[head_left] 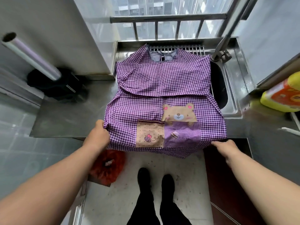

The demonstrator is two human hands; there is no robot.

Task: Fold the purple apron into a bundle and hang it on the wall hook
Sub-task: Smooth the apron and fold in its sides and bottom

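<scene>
Cloth, soft and light: our left hand [97, 135] and right hand [225, 146] pinch the purple apron [162, 88] by its near corners; we judge that best.

Both hands, left hand [97, 135] and right hand [224, 147], grip the purple apron [162, 88] on the counter [68, 114].

The worktop [68, 116] is bare steel at centre left, between the purple apron [162, 88] and the black holder [56, 83] with its foil roll [30, 57]; a hand could pass there. At upper left a grey cabinet wall [53, 33] closes that side. Behind the apron, the window railing [167, 19] blocks the top of the frame. At upper right the slanted faucet [222, 52] stands over the sink [219, 83], and a yellow bottle [282, 96] crowds the right edge. Below, open floor [178, 168] lies between both hands [99, 135], beside a red bag [107, 166].
</scene>
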